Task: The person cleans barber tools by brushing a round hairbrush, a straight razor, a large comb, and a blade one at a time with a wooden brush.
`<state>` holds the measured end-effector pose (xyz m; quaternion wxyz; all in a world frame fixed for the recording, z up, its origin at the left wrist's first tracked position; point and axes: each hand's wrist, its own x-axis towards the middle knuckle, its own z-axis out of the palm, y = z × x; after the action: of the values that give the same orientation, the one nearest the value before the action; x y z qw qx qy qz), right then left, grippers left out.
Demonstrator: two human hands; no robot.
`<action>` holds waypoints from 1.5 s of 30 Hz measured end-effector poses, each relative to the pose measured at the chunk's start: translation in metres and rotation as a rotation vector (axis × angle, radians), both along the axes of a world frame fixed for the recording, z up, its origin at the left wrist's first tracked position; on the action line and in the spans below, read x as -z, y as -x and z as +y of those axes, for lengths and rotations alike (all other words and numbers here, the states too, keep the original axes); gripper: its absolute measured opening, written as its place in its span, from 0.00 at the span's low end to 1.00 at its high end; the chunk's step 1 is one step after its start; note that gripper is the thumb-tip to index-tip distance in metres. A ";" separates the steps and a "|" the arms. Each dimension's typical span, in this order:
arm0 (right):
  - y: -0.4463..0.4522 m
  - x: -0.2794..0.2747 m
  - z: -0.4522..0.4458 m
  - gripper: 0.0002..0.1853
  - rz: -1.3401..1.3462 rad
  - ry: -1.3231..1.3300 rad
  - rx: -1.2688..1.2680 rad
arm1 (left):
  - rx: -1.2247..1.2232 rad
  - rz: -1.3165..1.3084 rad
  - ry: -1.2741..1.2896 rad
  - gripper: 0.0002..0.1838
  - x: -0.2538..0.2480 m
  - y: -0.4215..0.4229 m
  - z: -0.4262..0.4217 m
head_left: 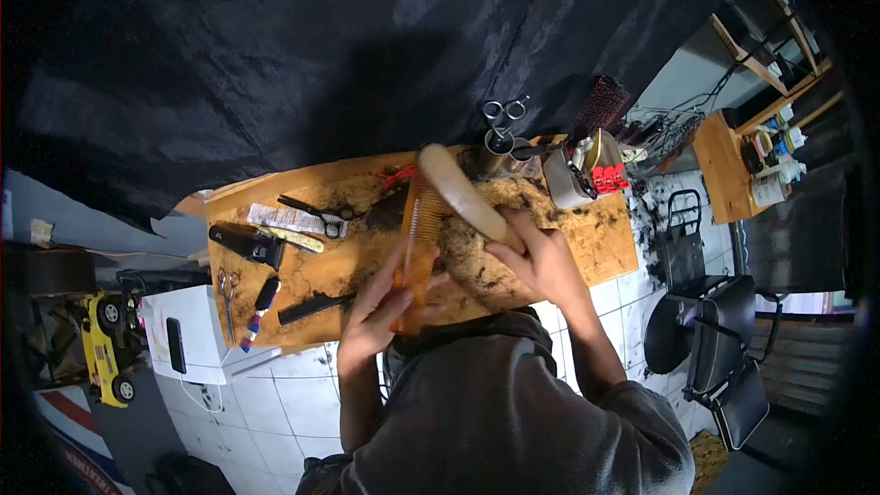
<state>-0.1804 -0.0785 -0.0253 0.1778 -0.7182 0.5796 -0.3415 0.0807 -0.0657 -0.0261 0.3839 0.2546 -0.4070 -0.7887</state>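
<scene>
My left hand (371, 312) is closed around an orange comb (420, 229), holding it upright with its teeth facing right. My right hand (543, 261) grips the lower end of a brush with a pale, curved back (458, 192). Its upper end leans close to the top of the comb; whether they touch, I cannot tell. Below the brush, a tan area flecked with dark hair partly blends with the wooden table (605, 252). Nearest my left hand on the table lies a black comb (313, 308).
Left on the table are a black hair clipper (246, 246), black scissors (316, 213) and silver scissors (228, 298). A metal cup (496, 154) holding scissors and a box (566, 181) with red clips stand at the back. A black chair (724, 321) is at right.
</scene>
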 end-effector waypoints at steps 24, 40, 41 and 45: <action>-0.024 -0.038 0.011 0.24 -0.175 -0.227 -0.503 | -0.390 0.514 -0.632 0.24 0.031 -0.006 0.007; -0.025 -0.028 0.011 0.20 -0.086 -0.159 -0.613 | -0.322 0.562 -0.477 0.26 0.024 -0.011 0.004; -0.034 -0.033 0.016 0.20 -0.083 -0.141 -0.634 | -0.391 0.344 -0.423 0.26 0.016 -0.010 0.004; -0.033 -0.020 0.010 0.23 -0.148 -0.325 -0.455 | -0.322 0.545 -0.560 0.26 0.022 -0.014 0.006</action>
<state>-0.1471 -0.0682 -0.0053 0.4043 -0.7651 0.4362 -0.2469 0.0951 -0.0599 -0.0482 0.5119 0.1914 -0.0158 -0.8373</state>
